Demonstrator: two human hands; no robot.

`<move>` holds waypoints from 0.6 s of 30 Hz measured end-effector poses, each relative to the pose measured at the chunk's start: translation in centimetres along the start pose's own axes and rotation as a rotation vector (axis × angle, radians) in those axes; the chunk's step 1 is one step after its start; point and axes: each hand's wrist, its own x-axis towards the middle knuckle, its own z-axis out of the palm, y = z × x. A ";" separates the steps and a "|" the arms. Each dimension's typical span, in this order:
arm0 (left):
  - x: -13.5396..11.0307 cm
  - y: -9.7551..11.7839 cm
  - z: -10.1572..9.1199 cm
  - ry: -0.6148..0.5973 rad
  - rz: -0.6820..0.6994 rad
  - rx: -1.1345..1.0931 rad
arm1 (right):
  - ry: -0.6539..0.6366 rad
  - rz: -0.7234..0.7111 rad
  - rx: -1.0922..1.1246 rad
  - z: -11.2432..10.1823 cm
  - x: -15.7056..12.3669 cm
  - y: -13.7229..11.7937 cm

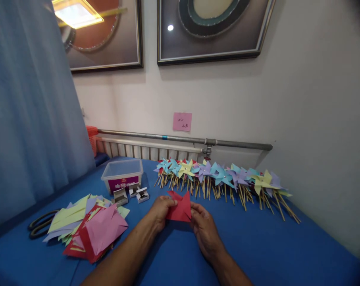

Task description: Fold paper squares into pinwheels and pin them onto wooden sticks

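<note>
A square of red paper with slits cut in from its corners is held up over the blue table between both hands. My left hand pinches its left side, thumb on top. At the paper's right edge, the fingers of my right hand are closed on a corner. To the left lies a loose pile of coloured paper squares in pink, red, yellow and lilac. Behind my hands, finished paper pinwheels on thin wooden sticks lie in a long row.
Black-handled scissors lie partly under the paper pile. A clear plastic tub stands at the back left, with small open boxes before it. A pipe and radiator run along the wall behind the blue table.
</note>
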 end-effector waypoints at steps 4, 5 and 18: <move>0.3 0.0 -0.3 0.019 0.003 0.012 | -0.044 -0.009 -0.008 0.3 -0.3 -0.2; 0.4 -0.1 -0.3 0.024 0.011 0.029 | -0.046 -0.008 -0.010 0.3 -0.3 -0.2; 0.2 -1.3 0.9 0.037 0.095 0.222 | 0.055 -0.072 -0.111 -1.1 1.3 1.5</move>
